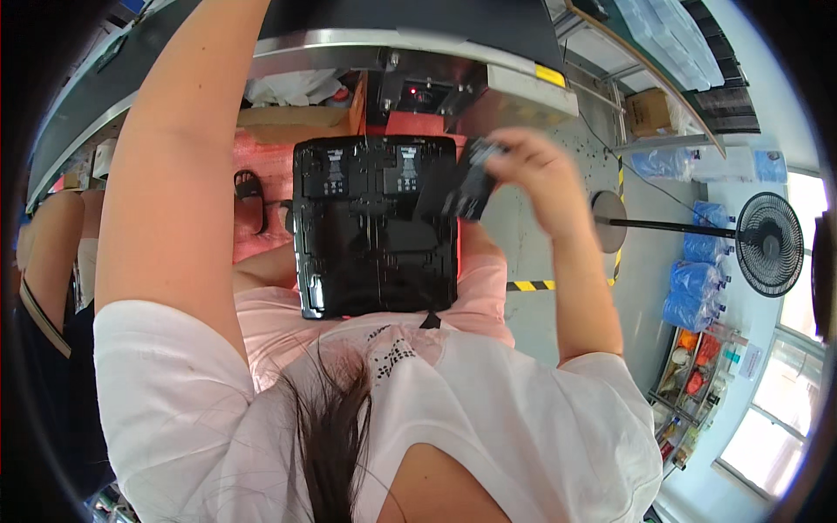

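Note:
A glossy black plastic tray (377, 261) with molded compartments lies across my lap. Two flat black batteries (407, 170) with white print sit in its far row. My right hand (534, 170), somewhat blurred, pinches another flat black battery (475, 179) between thumb and fingers at the tray's far right corner. This battery is tilted and overlaps the tray's edge; whether it touches the tray I cannot tell. My left arm (179, 166) reaches far up past the top edge of the view, so the left hand is out of sight.
Ahead runs a dark conveyor belt (418, 17) with a metal edge and a box-like unit (532, 91). On the right stand a black fan (769, 244) and a shelf (697, 383). Another person's arm and leg (54, 240) are at the left. A cardboard box (649, 112) stands far right.

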Demonstrator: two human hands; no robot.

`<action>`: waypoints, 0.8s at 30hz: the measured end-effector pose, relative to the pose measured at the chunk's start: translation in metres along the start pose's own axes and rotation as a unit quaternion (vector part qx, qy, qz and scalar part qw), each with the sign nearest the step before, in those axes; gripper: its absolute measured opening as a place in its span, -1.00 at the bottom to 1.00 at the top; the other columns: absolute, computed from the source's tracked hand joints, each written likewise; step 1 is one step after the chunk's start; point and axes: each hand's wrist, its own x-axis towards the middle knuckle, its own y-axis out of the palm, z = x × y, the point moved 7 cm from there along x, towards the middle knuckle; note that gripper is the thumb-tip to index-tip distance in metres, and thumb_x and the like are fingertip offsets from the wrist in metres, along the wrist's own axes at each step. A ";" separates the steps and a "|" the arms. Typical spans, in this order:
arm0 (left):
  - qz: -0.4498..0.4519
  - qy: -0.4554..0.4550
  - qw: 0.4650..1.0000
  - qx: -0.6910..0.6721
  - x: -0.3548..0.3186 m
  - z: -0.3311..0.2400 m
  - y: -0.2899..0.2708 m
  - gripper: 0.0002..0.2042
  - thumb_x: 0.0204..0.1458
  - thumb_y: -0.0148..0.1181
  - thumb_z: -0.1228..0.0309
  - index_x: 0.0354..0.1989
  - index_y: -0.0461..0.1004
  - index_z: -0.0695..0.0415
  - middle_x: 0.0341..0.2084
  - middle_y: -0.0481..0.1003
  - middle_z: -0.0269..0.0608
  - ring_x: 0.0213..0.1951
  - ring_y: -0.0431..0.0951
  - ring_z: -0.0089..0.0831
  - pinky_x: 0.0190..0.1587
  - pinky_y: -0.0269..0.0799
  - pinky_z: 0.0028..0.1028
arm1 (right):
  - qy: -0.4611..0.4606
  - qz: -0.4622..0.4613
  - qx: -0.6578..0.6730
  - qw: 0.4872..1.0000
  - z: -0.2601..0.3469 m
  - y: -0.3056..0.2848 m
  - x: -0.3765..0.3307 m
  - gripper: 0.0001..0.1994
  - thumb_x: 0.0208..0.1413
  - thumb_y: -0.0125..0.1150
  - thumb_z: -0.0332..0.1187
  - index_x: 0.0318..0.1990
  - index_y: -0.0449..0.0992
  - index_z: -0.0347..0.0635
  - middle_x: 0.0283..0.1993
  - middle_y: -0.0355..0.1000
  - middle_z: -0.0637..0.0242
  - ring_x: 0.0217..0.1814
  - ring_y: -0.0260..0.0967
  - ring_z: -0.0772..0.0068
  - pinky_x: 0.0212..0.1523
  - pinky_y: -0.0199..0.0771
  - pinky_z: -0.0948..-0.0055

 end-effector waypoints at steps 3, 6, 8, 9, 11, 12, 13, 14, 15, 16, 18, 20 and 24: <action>-0.005 -0.011 1.000 0.016 0.006 -0.040 0.019 -0.23 -0.27 0.33 0.02 0.09 0.30 0.30 0.00 0.37 0.11 0.07 0.36 -0.09 0.11 0.26 -0.33 | 0.131 0.054 0.062 0.988 -0.098 0.034 -0.023 -0.72 -0.03 0.25 -0.45 -0.13 0.48 -0.31 -0.40 0.44 0.41 -0.38 0.38 0.59 -0.32 0.40 0.58; -0.115 -0.190 0.953 0.204 -0.003 -0.048 0.020 -0.25 -0.29 0.33 0.00 0.00 0.36 0.35 -0.09 0.42 0.17 -0.01 0.41 -0.06 0.04 0.32 -0.31 | 0.147 0.031 0.015 0.989 -0.167 0.062 -0.025 -0.68 -0.05 0.25 -0.45 -0.09 0.46 -0.27 -0.37 0.44 0.34 -0.35 0.39 0.50 -0.30 0.39 0.52; -0.151 -0.198 0.950 0.190 -0.014 -0.054 0.024 -0.33 -0.32 0.33 0.01 -0.14 0.42 0.37 -0.21 0.47 0.21 -0.12 0.47 -0.03 -0.06 0.37 -0.29 | 0.126 0.012 -0.052 0.991 -0.183 0.071 -0.024 -0.65 -0.07 0.23 -0.46 -0.06 0.43 -0.25 -0.32 0.44 0.26 -0.32 0.40 0.40 -0.28 0.40 0.45; -0.149 -0.200 0.949 0.192 -0.020 -0.059 0.030 -0.33 -0.32 0.33 0.01 -0.14 0.42 0.37 -0.21 0.47 0.21 -0.12 0.47 -0.03 -0.06 0.37 -0.29 | -0.041 -0.053 -0.201 0.977 -0.163 0.068 -0.018 -0.57 -0.09 0.24 -0.46 0.01 0.37 -0.23 -0.18 0.39 0.18 -0.20 0.37 0.29 -0.19 0.38 0.35; -0.265 -0.106 0.942 0.177 -0.044 -0.089 0.036 -0.29 -0.33 0.34 0.03 -0.08 0.39 0.38 -0.20 0.46 0.24 -0.12 0.47 0.00 -0.06 0.37 -0.29 | -0.208 -0.115 -0.333 0.913 -0.135 0.073 -0.028 -0.49 -0.12 0.24 -0.45 0.08 0.32 -0.20 -0.04 0.34 0.10 -0.07 0.34 0.17 -0.09 0.36 0.25; -0.299 -0.123 0.933 0.159 -0.062 -0.088 0.040 -0.25 -0.35 0.36 0.06 -0.03 0.36 0.40 -0.23 0.46 0.23 -0.14 0.47 0.02 -0.07 0.37 -0.29 | -0.227 -0.096 -0.359 0.900 -0.122 0.081 -0.032 -0.44 -0.13 0.24 -0.44 0.12 0.27 -0.18 0.06 0.25 0.08 0.02 0.26 0.11 -0.02 0.32 0.20; -0.303 -0.119 0.944 0.048 -0.083 -0.103 0.050 -0.23 -0.35 0.38 0.09 0.00 0.32 0.42 -0.24 0.46 0.22 -0.15 0.47 0.01 -0.06 0.37 -0.26 | -0.241 -0.083 -0.387 0.886 -0.113 0.086 -0.039 -0.38 -0.14 0.25 -0.42 0.16 0.21 -0.15 0.15 0.17 0.07 0.11 0.18 0.05 0.05 0.27 0.15; -0.299 -0.125 0.945 0.037 -0.105 -0.116 0.060 -0.23 -0.33 0.38 0.12 0.04 0.30 0.40 -0.17 0.42 0.22 -0.09 0.44 -0.01 -0.01 0.34 -0.26 | -0.229 -0.049 -0.403 0.885 -0.115 0.092 -0.045 -0.38 -0.13 0.26 -0.34 0.17 0.21 -0.14 0.19 0.16 0.12 0.19 0.14 0.11 0.11 0.22 0.09; -0.296 -0.122 0.947 0.019 -0.121 -0.124 0.073 -0.23 -0.30 0.37 0.14 0.08 0.27 0.38 -0.09 0.38 0.23 -0.03 0.41 -0.03 0.04 0.30 -0.26 | -0.225 -0.057 -0.406 0.884 -0.119 0.092 -0.053 -0.38 -0.13 0.26 -0.34 0.17 0.21 -0.14 0.19 0.16 0.12 0.19 0.14 0.11 0.11 0.22 0.09; -0.322 -0.098 0.942 0.006 -0.148 -0.125 0.088 -0.34 -0.22 0.33 0.16 0.04 0.32 0.32 -0.15 0.41 0.11 -0.09 0.44 -0.12 -0.01 0.32 -0.30 | -0.233 -0.004 -0.438 0.868 -0.129 0.106 -0.060 -0.37 -0.12 0.26 -0.29 0.17 0.21 -0.14 0.20 0.15 0.14 0.23 0.11 0.12 0.15 0.17 0.04; -0.321 -0.113 0.940 -0.011 -0.194 -0.126 0.127 -0.34 -0.17 0.34 0.13 0.08 0.31 0.25 -0.17 0.44 0.00 -0.11 0.45 -0.27 -0.05 0.35 -0.39 | -0.213 0.103 -0.508 0.828 -0.162 0.125 -0.074 -0.36 -0.06 0.21 -0.14 0.18 0.19 -0.15 0.25 0.12 0.19 0.34 -0.01 0.17 0.24 0.01 -0.09; -0.301 -0.170 0.937 -0.054 -0.227 -0.128 0.171 -0.26 -0.22 0.38 0.12 0.14 0.27 0.25 -0.14 0.45 0.04 -0.07 0.44 -0.30 -0.05 0.35 -0.41 | -0.231 0.088 -0.533 0.809 -0.173 0.122 -0.081 -0.36 -0.04 0.18 -0.11 0.19 0.18 -0.17 0.27 0.10 0.19 0.35 -0.04 0.18 0.25 -0.03 -0.09; -0.292 -0.277 0.915 -0.013 -0.267 -0.107 0.264 -0.26 -0.27 0.36 0.10 0.07 0.28 0.31 -0.22 0.42 0.13 -0.15 0.44 -0.07 -0.09 0.37 -0.24 | -0.228 0.061 -0.554 0.798 -0.174 0.126 -0.087 -0.42 0.02 0.11 -0.08 0.16 0.24 -0.19 0.31 0.04 0.16 0.39 -0.11 0.17 0.28 -0.09 -0.08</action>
